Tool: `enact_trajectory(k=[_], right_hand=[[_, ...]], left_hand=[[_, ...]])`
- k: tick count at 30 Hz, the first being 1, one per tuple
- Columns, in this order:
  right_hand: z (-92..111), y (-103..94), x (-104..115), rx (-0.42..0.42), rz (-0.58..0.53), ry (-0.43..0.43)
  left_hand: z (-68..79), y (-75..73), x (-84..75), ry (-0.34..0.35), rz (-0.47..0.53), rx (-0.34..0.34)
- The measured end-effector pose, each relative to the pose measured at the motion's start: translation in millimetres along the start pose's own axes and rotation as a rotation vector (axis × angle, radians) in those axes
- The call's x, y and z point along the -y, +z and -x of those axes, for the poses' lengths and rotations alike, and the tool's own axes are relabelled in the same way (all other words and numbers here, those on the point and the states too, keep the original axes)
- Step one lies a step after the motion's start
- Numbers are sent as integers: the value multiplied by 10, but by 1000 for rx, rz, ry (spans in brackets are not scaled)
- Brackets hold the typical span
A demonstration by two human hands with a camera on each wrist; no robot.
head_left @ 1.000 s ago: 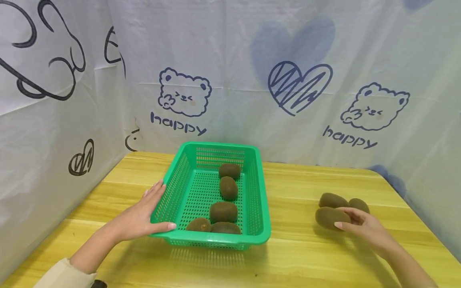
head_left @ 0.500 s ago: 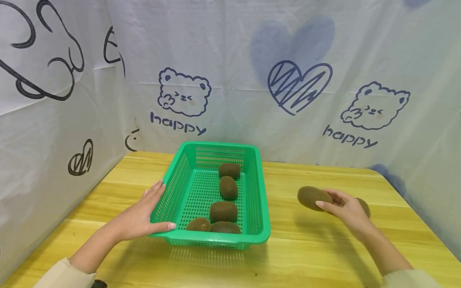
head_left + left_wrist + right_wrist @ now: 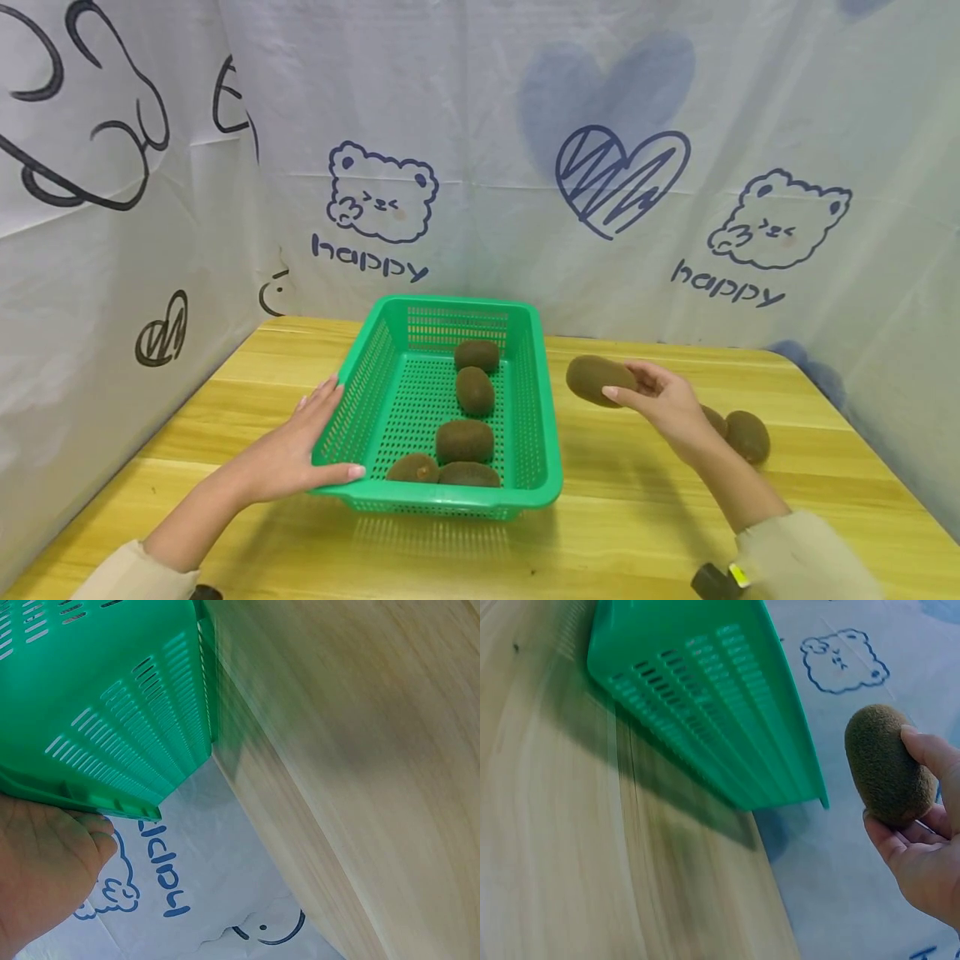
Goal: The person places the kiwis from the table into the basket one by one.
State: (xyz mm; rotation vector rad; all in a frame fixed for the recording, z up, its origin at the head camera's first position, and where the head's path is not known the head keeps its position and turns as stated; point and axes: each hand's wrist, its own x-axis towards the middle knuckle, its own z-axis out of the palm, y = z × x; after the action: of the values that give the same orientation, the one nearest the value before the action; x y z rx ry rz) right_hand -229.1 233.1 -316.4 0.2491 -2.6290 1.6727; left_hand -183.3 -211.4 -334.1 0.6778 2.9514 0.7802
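Brown fuzzy kiwi is pinched between the thumb and fingers of my right hand, raised just right of the green basket. The right wrist view also shows this kiwi, thumb on one side and fingers on the other. Several kiwis lie inside the basket, one of them a kiwi near its front. My left hand rests on the basket's front left corner, thumb along the front rim and fingertips at the left rim. In the left wrist view, the palm of my left hand shows below the rim.
Two more kiwis lie on the wooden table to the right; one kiwi shows well, the other is partly hidden behind my right hand. A white printed cloth hangs behind the table and along its left side.
My right hand has lifted a kiwi from the group at the right and carried it left toward the basket. My left hand and the basket have stayed in place.
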Motion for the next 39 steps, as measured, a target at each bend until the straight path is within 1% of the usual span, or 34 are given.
enact_trajectory(k=[6,12,20,26,30,34,37,39], right_hand=[[-134,214,92,22,-62,-36],[-251,445,219,64,-109,-68],[-385,754,413,129,-120,-129],[-449,999,520,199,-44,-190],[-474,1194,597,257,40,-214],[-462,1396,650,315,119,-195],[-440,1537,650,354,158,-175],[-429,1614,629,378,183,-178]], left_hand=[[1,8,15,-1,0,0],[13,0,21,-5,-2,-3],[7,4,6,-1,6,-1],[-2,3,3,-5,2,5],[-4,2,12,-6,-7,4],[-7,-1,15,-1,-4,1],[-5,-2,13,-1,-8,0],[0,-2,11,-4,-9,-1]])
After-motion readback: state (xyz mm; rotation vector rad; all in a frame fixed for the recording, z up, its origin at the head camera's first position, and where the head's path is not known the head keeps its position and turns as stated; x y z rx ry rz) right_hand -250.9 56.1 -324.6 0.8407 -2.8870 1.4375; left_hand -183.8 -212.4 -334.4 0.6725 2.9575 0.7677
